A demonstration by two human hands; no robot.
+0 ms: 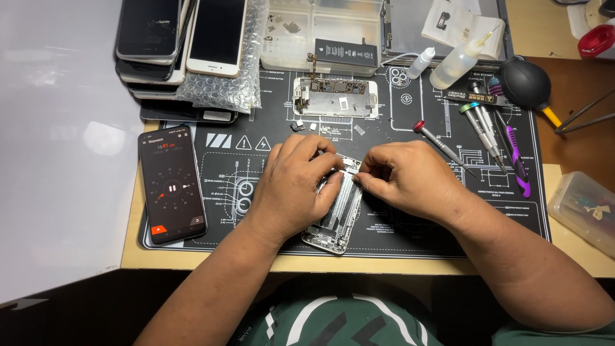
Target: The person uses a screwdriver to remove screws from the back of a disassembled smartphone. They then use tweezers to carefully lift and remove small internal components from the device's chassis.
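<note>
An opened silver phone body [338, 214] lies tilted on the black repair mat [410, 224] near the front edge. My left hand [293, 186] rests over its left side and grips it near the top. My right hand [402, 179] pinches at the phone's top end, fingertips meeting those of the left; whatever small part sits between them is hidden. A second opened phone frame [334, 97] with its circuit board showing lies farther back on the mat.
A dark phone [172, 186] showing a timer dial lies at the left. Stacked phones [168, 45] and bubble wrap sit back left. A clear parts tray [320, 32], two squeeze bottles [456, 61], several screwdrivers [490, 128], a black air blower [526, 82] and a plastic box [586, 208] stand right.
</note>
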